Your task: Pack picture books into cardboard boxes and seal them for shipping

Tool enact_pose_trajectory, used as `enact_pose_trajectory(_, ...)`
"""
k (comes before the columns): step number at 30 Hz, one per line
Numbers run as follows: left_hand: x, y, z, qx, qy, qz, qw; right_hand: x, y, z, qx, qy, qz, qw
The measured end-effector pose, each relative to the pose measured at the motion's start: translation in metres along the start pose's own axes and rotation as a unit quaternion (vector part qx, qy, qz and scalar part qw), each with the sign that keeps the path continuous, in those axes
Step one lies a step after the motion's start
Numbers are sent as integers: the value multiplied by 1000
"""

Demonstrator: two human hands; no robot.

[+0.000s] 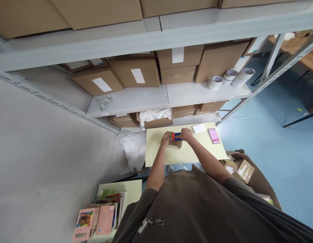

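The right grip (186, 134) is closed around a blue-and-red tool (177, 136) against the small box (174, 145), which the left grip (165, 139) pinches on the counter (176, 157), just below right of the frame's centre. Should the left fingers loosen, the tool's push could skid the box sideways. At lower right, 1 big carton (264, 184) holds several parcels (244, 170).

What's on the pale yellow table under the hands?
Cardboard box, red-and-blue tool held over it, flat white item, pink item. The tabletop directly beneath is covered.
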State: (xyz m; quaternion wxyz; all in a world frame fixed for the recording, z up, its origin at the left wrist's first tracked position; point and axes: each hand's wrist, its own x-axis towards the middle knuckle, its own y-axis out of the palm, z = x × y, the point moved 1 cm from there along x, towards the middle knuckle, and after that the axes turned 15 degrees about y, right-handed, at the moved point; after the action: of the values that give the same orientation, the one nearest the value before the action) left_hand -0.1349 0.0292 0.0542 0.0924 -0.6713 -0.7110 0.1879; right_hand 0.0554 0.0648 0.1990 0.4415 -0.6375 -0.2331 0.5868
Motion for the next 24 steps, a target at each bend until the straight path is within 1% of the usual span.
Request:
enact_pose_trajectory(3, -4, 14, -6, 7, -29, -17, 999, 4, -3, -7, -1, 1, 5, 1000)
enact_pose_trajectory(7, -10, 32, -11, 60, -53, -33, 996, 9, -4, -38, 10, -2, 15, 1000)
enact_pose_trajectory(9, -13, 35, -12, 73, -56, -42, 995, 12, -5, -62, 14, -13, 24, 1000)
enact_pose_trajectory(11, -14, 34, -11, 74, -52, -47, 995, 16, -9, -95, 12, -12, 28, 999)
enact_pose_trajectory(14, -13, 30, -11, 71, -43, -50, 995, 27, -15, -145, -3, 20, 19, 1000)
enact_pose_trajectory(15, -12, 29, -11, 72, -44, -52, 995, 31, -15, -155, -7, 31, 17, 999)
enact_pose_trajectory(16, -12, 28, -11, 71, -47, -53, 995, 35, -14, -161, -10, 41, 18, 999)
enact_pose_trajectory(17, -11, 28, -11, 70, -51, -52, 995, 40, -10, -161, -12, 46, 17, 999)
enact_pose_trajectory(18, -11, 28, -11, 69, -55, -48, 995, 44, -4, -155, -13, 52, 15, 998)
enact_pose_trajectory(20, -12, 27, -11, 70, -57, -45, 995, 49, 13, -131, 0, 56, 21, 998)
enact_pose_trajectory(22, -12, 25, -10, 72, -54, -45, 995, 51, 35, -103, 13, 48, 31, 998)
enact_pose_trajectory(24, -13, 24, -10, 74, -51, -48, 995, 52, 57, -87, 10, 42, 21, 999)
